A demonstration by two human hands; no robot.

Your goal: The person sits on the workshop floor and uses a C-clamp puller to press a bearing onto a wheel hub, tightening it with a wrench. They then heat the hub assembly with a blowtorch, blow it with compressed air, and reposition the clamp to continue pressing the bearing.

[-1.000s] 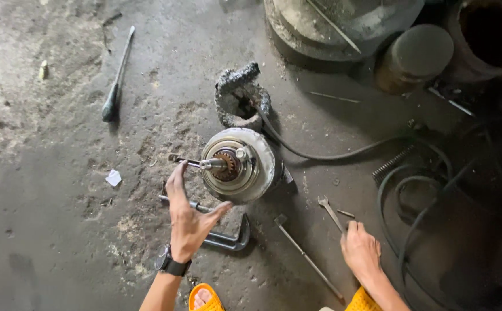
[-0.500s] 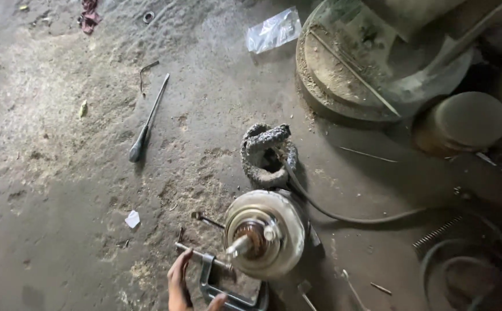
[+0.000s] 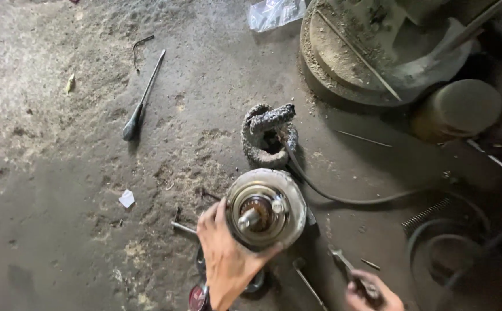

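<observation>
A: Left hand?
B: Cupped against the near-left rim of the round motor housing, fingers spread along the rim, thumb under the near edge. Gripping the housing.

A: Position of the housing?
B: On the concrete floor, near centre, open face up, short shaft pointing up from the middle. Just beyond it, on the far side, a coiled, crusted cable end. Black cable running off to the right.

A: Right hand?
B: At the near edge, right of the housing, partly cut off. Fingers closed around the handle of a wrench, jaw end pointing toward the housing, not touching it.

A: Other items?
B: Screwdriver lying far left, well apart from both hands. Small white scrap left of the housing. Thin metal rod between the two hands. Large round machine base far right, grey cylinder beside it, coil spring at right. Red item by the left wrist, too cut off to identify.
</observation>
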